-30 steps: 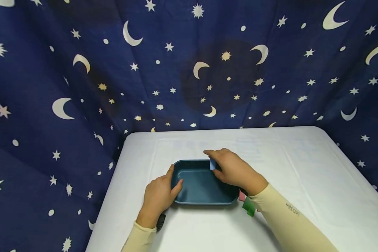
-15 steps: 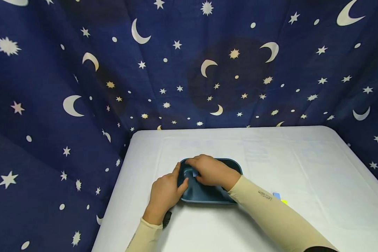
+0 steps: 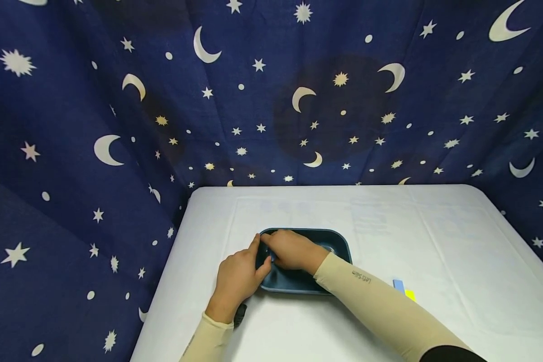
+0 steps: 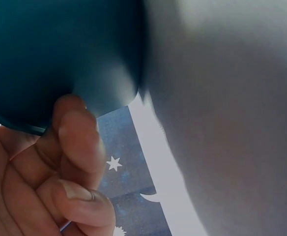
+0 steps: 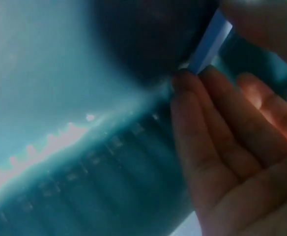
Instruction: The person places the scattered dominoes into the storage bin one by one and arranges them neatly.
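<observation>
A dark teal rectangular tray stands on the white-covered table. My left hand grips its left end, thumb over the inside and index finger along the rim; in the left wrist view curled fingers lie against the tray's outer wall. Inside the tray, at that same end, my right hand pinches a small blue block between thumb and fingertips. The block is held on a slant, close to the tray's floor, and the hand mostly covers it in the head view. Both hands nearly meet at the tray's left side.
Another blue block and a yellow piece lie on the table just beyond the right forearm. A dark blue curtain with moons and stars hangs behind and to the left of the table.
My right hand has carried the blue block leftward across the tray and lower. The right forearm now hides the pink and green pieces; a blue and a yellow piece have come into view. The left hand keeps its grip.
</observation>
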A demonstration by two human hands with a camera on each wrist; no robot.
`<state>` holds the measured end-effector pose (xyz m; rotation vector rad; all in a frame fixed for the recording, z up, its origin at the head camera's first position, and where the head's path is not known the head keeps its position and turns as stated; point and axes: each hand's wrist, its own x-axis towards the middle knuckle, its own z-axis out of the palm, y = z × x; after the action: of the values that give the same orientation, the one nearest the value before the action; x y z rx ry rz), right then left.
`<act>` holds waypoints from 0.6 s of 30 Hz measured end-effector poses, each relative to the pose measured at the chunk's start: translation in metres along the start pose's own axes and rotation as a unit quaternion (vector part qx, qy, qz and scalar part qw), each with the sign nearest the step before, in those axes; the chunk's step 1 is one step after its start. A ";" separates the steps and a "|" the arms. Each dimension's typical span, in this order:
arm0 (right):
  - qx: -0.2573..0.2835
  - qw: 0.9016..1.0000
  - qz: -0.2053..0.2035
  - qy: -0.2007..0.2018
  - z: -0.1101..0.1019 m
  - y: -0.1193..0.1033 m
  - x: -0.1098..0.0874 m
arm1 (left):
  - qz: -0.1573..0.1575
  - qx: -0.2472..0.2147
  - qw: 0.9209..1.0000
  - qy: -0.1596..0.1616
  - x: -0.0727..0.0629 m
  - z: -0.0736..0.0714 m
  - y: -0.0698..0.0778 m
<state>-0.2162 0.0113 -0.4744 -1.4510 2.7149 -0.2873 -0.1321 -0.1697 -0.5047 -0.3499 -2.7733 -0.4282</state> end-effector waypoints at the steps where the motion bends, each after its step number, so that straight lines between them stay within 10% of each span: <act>1: 0.001 1.000 0.002 -0.002 0.000 0.000 0.000 | 0.000 -0.001 1.000 0.000 0.000 0.000 0.000; 18: -0.001 1.000 0.015 -0.016 0.002 0.001 -0.002 | -0.003 0.000 1.000 0.011 -0.002 0.002 0.003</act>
<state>-0.2155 0.0128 -0.4762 -1.4005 2.7104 -0.2591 -0.1303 -0.1668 -0.5061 -0.3356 -2.7535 -0.4320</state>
